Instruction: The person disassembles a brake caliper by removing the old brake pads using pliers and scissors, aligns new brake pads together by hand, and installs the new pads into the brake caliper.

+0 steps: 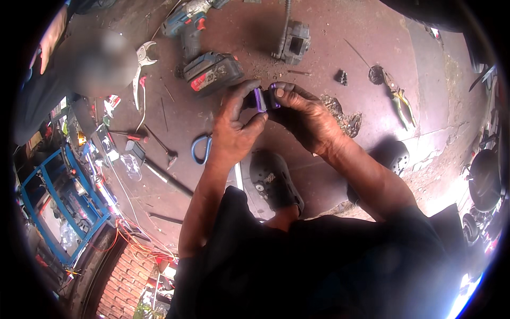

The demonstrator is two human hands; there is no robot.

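My left hand [237, 125] pinches a small dark block with a purple edge [260, 100] between thumb and fingers. Right beside it, my right hand [311, 114] grips a second small black piece with purple edging [274, 97]. The two pieces are close together, above the floor; whether they touch or are joined I cannot tell. Both hands look darkly smudged. Just beyond my left hand lies a cordless drill [190, 40] with a large black and red battery pack [215, 73]. A blue loop handle [201, 149] is on the floor near my left wrist.
A dark metal block [296, 43] stands beyond my hands. Pliers with yellow-green handles [404, 106] lie to the right, locking pliers [141, 61] to the left. A hammer [159, 173] lies near a blue metal frame [66, 196]. Another person's hand [51, 40] shows at upper left.
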